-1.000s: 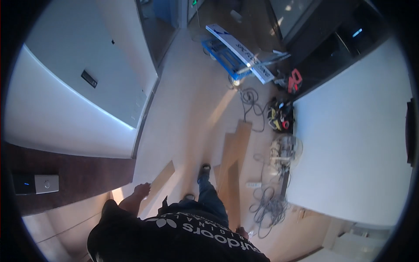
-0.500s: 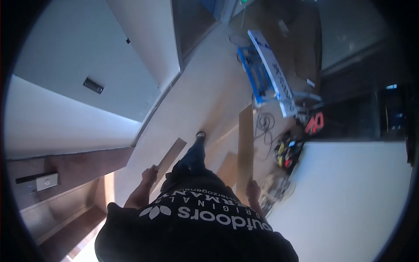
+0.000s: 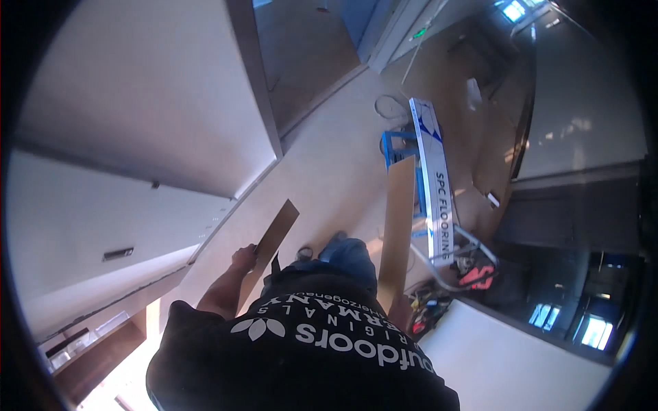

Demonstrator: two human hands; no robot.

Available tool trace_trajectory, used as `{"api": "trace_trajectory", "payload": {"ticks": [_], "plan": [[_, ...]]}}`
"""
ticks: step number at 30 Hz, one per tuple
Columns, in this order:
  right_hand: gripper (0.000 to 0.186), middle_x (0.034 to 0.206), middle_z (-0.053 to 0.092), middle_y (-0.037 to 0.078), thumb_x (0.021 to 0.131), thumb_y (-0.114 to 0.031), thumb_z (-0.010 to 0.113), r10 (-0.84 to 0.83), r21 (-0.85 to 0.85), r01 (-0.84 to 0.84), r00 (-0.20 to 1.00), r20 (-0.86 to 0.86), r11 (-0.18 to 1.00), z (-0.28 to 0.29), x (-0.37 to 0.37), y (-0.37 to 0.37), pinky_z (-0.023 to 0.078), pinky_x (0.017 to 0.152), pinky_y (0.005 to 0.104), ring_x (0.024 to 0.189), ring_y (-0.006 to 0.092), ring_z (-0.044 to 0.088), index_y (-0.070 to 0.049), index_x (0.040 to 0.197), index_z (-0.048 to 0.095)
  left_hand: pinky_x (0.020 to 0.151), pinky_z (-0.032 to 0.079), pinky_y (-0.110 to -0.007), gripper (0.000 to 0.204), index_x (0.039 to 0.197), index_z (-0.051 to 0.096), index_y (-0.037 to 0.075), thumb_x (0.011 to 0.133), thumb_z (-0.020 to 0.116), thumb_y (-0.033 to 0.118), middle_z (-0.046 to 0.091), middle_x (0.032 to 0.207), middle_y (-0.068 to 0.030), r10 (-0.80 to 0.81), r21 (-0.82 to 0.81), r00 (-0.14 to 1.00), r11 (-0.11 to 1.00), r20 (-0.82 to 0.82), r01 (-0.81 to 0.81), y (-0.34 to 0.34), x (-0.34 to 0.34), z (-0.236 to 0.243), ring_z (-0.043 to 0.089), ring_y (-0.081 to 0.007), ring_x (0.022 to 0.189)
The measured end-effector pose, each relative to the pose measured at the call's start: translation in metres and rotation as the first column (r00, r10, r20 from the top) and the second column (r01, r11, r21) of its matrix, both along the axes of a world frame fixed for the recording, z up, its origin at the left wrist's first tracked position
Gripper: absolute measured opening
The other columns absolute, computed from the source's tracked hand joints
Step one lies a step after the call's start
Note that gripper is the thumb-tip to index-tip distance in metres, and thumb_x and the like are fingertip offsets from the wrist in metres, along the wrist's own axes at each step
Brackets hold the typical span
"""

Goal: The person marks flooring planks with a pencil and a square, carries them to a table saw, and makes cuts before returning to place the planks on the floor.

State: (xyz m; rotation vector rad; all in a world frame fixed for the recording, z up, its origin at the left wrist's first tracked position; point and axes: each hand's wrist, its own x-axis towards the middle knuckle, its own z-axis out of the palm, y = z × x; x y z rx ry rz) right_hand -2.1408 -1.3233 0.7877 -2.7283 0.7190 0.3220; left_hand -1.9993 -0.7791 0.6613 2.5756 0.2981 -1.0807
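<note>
Above the floor (image 3: 329,164), your left hand (image 3: 243,258) has its grip on one plank (image 3: 271,250), your right hand (image 3: 399,316) on another plank (image 3: 397,226).

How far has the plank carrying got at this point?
Done: both planks are off the floor. In hand: the left hand grips the short plank; the right hand holds the long plank. Left: neither is set down; the flooring box lies ahead.

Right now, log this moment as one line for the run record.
left hand: holds short plank | right hand: holds long plank, upright | ahead: long flooring box on blue cart | cables on floor
</note>
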Motion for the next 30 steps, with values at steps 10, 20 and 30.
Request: {"api": "trace_trajectory", "payload": {"ticks": [10,20,30], "plan": [[0.031,0.093,0.069,0.027,0.095,-0.031,0.06,0.2,0.061,-0.195,0.976,-0.085,0.979,0.012,0.44,-0.083,0.05,0.077,0.0559,0.09,0.0479,0.065,-0.001,0.102,0.064,0.09,0.053,-0.053,0.031,0.122,0.063,0.019,0.094,0.058,0.033,0.071,0.108,-0.0196,0.328,0.072,0.945,0.943,-0.009,-0.326,-0.078,0.216,0.003,0.067,-0.0409,0.104],[0.034,0.095,0.068,0.03,0.094,-0.032,0.061,0.456,0.066,-0.454,0.89,-0.019,0.889,0.015,0.873,-0.082,0.05,0.081,0.0547,0.093,0.0492,0.064,0.002,0.097,0.064,0.091,0.053,-0.054,0.036,0.126,0.063,0.021,0.095,0.055,0.037,0.071,0.112,-0.0187,0.648,0.05,0.753,0.761,-0.112,-0.647,-0.163,0.383,-0.025,0.067,-0.0411,0.107],[0.036,0.098,0.067,0.032,0.095,-0.029,0.061,0.45,0.004,-0.45,0.893,-0.025,0.893,0.006,1.187,-0.026,0.049,0.082,0.0566,0.096,0.0523,0.062,0.004,0.106,0.064,0.096,0.051,-0.05,0.047,0.132,0.06,0.012,0.091,0.062,0.035,0.068,0.119,-0.0224,0.852,-0.069,0.519,0.515,-0.069,-0.855,-0.091,0.704,0.016,0.063,-0.0407,0.115]]}}
